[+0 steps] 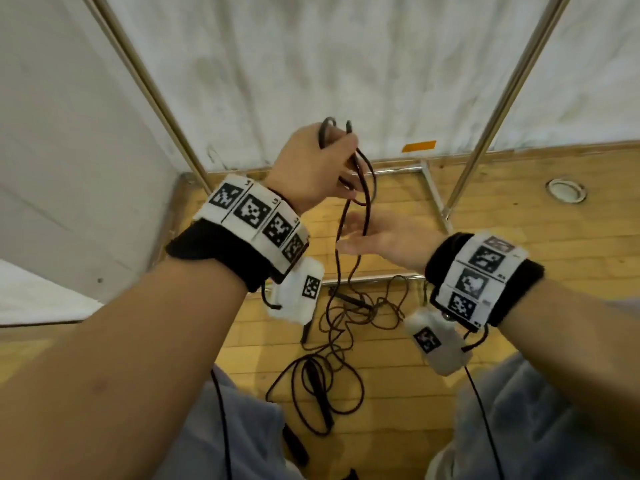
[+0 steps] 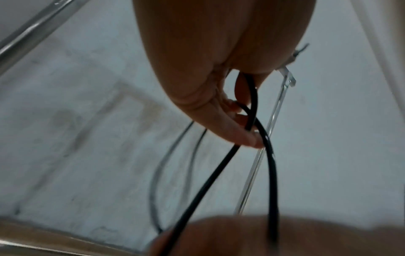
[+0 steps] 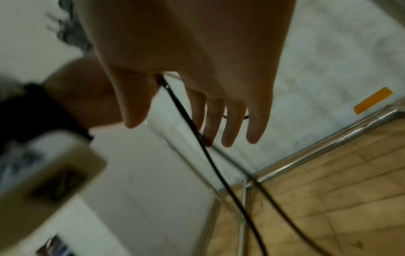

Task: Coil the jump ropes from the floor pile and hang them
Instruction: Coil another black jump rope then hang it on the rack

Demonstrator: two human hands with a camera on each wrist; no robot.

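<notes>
**A:** So what's the left hand point(image 1: 313, 164) doing here?

**B:** It's raised in front of the person with its fingers curled round a bunch of rope point(image 1: 360, 188) loops. A couple of bends poke out above the fist and the rest hangs below it. From the left wrist view you can see the fingertips point(image 2: 252, 140) pinching two strands that cross right at the grip.

**A:** And the right hand point(image 1: 384, 239)?

**B:** Lower down, palm up, fingers spread and nearly straight. The hanging strands run over it, and in the right wrist view one strand passes between the thumb and the fingers point(image 3: 230, 124). It isn't clenched on anything, the rope just lies across it.

**A:** What's the rope look like?

**B:** Thin, dark cord, black with a reddish-brown tint in the head view, plain glossy black up close. From the hands it drops straight down to the floor.

**A:** More of it down there?

**B:** Yeah, a loose tangled pile point(image 1: 332, 341) on the wood floor point(image 1: 554, 271), between the person's knees and out in front of them, with wide loops and a couple of black handles point(image 1: 317, 396) lying in it. Can't tell how many ropes that is.

**A:** Anything around it?

**B:** A chrome rack point(image 1: 485, 133) with slanted poles and a base bar, standing against a white sheet point(image 1: 346, 64). An orange tape strip point(image 1: 418, 146) is stuck low on the sheet.
</notes>
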